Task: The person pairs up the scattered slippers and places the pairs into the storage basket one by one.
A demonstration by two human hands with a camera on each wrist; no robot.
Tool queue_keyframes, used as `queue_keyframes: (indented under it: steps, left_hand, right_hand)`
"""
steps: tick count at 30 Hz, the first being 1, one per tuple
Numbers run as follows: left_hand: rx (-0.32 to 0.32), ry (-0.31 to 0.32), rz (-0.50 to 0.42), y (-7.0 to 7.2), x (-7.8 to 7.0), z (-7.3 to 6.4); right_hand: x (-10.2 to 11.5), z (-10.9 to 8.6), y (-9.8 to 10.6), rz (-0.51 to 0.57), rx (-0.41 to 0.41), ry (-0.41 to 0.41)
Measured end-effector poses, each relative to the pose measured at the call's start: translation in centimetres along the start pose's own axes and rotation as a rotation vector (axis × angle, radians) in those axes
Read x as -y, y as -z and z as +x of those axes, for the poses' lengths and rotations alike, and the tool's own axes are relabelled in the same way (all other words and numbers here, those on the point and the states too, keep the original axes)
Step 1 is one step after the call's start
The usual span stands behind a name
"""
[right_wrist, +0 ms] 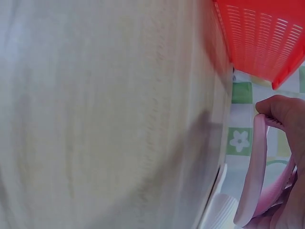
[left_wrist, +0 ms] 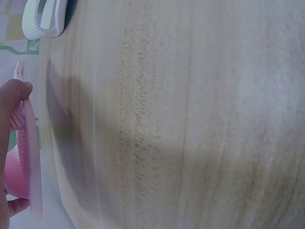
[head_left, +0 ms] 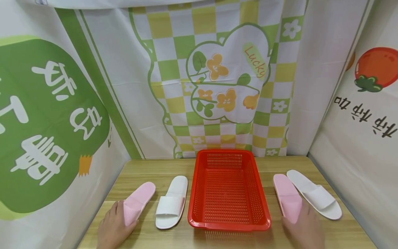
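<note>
My left hand [head_left: 114,223] grips a pink slipper [head_left: 140,197] across its strap, left of a white slipper [head_left: 172,204]. In the left wrist view, thumb and fingers clasp the slipper's edges, and its sole [left_wrist: 34,162] stands off the table over a shadow. On the other side, my right hand [head_left: 306,224] holds a second pink slipper [head_left: 285,188] by its strap end, next to another white slipper [head_left: 314,195]. The right wrist view shows the thumb on the rim of that sole [right_wrist: 256,167] and fingers along the far side, with a shadow on the wood.
A red plastic basket [head_left: 228,226] stands on the wooden table [head_left: 255,240] between the two pairs of slippers. Printed cloth [head_left: 174,69] hangs behind the table and along both sides.
</note>
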State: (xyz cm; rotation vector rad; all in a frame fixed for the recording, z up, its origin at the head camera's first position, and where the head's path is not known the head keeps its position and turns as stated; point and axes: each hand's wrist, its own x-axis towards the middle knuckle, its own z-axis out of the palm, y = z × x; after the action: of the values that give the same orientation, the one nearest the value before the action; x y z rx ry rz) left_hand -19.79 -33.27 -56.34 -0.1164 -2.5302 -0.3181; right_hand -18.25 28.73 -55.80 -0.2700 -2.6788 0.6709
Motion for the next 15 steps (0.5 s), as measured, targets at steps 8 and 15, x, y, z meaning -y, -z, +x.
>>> queue_keyframes:
  steps: [8,15]
  left_hand:
    - [-0.010,-0.025,0.006,0.2,-0.4,0.6]
    - [-0.015,-0.050,0.011,0.4,-0.8,1.1]
  right_hand:
    - [-0.1,0.7,0.4,0.011,-0.071,0.081]
    - [0.0,1.3,1.5,-0.014,-0.134,0.177]
